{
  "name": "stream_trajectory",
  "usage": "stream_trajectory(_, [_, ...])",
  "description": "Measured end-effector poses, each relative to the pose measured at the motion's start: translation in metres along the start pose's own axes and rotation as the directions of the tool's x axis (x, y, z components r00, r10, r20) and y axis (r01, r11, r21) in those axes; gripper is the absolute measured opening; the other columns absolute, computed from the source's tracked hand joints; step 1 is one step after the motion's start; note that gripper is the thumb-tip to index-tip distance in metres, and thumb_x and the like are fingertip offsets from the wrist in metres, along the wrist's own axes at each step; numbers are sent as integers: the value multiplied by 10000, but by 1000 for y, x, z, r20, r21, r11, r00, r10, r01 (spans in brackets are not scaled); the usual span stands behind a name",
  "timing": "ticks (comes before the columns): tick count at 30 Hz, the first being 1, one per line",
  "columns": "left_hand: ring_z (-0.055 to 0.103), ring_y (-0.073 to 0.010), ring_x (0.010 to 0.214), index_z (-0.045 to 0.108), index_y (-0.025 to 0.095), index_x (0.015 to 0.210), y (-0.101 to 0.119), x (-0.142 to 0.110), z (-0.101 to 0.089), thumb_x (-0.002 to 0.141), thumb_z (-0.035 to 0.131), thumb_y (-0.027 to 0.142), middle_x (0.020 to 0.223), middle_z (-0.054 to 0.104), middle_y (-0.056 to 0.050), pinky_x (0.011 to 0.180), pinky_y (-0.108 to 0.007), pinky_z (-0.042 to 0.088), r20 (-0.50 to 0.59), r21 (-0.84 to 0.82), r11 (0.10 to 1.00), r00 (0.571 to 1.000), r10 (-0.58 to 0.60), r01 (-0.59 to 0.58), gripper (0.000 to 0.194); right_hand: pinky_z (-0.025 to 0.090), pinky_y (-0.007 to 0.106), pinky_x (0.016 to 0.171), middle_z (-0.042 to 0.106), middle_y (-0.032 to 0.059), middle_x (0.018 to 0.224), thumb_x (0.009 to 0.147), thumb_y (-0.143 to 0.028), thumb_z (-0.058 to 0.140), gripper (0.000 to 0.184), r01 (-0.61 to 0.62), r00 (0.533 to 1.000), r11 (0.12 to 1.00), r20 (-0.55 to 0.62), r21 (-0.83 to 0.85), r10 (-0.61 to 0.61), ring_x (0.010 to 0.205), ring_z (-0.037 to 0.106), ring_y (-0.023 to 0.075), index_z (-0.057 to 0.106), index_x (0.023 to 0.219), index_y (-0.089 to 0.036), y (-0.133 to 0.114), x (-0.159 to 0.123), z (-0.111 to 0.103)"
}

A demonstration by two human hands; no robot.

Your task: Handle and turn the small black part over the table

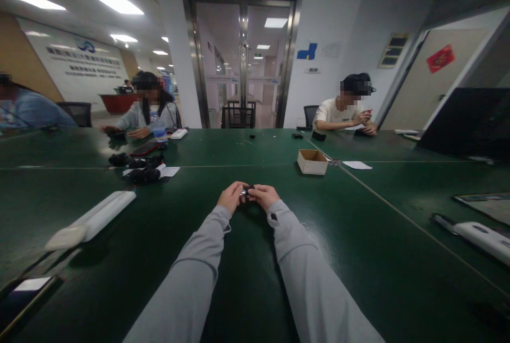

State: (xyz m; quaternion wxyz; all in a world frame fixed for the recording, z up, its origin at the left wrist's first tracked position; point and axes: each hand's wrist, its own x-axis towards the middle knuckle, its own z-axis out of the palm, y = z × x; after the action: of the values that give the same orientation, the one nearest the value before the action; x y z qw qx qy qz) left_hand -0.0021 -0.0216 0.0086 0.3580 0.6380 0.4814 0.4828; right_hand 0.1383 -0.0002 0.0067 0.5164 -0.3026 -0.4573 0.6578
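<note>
My left hand (231,196) and my right hand (263,195) meet over the dark green table (358,237), fingers curled. Between them they pinch a small black part (248,190) with a short silver piece at its left end. Both arms wear grey sleeves. What the part is stays too small to tell.
A small cardboard box (312,162) stands beyond my right hand. A pile of black parts (139,169) with white paper lies to the far left. A white power strip (93,220) lies at the left, another at the right (478,234). A phone (24,292) sits near left. Other people sit across.
</note>
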Motion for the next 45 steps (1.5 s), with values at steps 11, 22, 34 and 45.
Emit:
stream_trajectory(11, [434,-65,450,569,182,940,3,-2,0,747,429,262,618,532,25,465,-184,362,-10,-39,999,1000,13,-13,251,489,166,489,624,62,567,477,-158,796,231,-9,1000,1000,4,12,9,512,582,109,645,634,-79,-1,0,0])
stream_trajectory(22, [439,-66,451,566,183,952,6,-3,-1,741,434,255,640,524,25,470,-193,373,0,-37,999,999,34,-34,259,478,178,490,628,76,580,527,-118,765,171,-27,1000,1000,-9,-5,27,512,578,112,635,631,-79,-4,-2,2])
stream_trajectory(34, [433,-67,429,575,189,933,3,-1,-1,758,408,267,609,543,27,455,-192,361,4,-13,1000,1000,9,-9,254,471,169,464,618,49,535,465,-174,796,236,0,1000,1000,-24,3,0,484,573,107,644,621,-83,1,1,1])
stream_trajectory(45, [415,-69,395,565,167,947,1,-1,1,807,367,373,538,523,22,418,-181,348,1,-2,1000,1000,18,-18,318,481,172,471,610,47,543,479,-154,790,220,3,1000,1000,-19,7,-3,496,574,108,644,628,-84,1,2,-1])
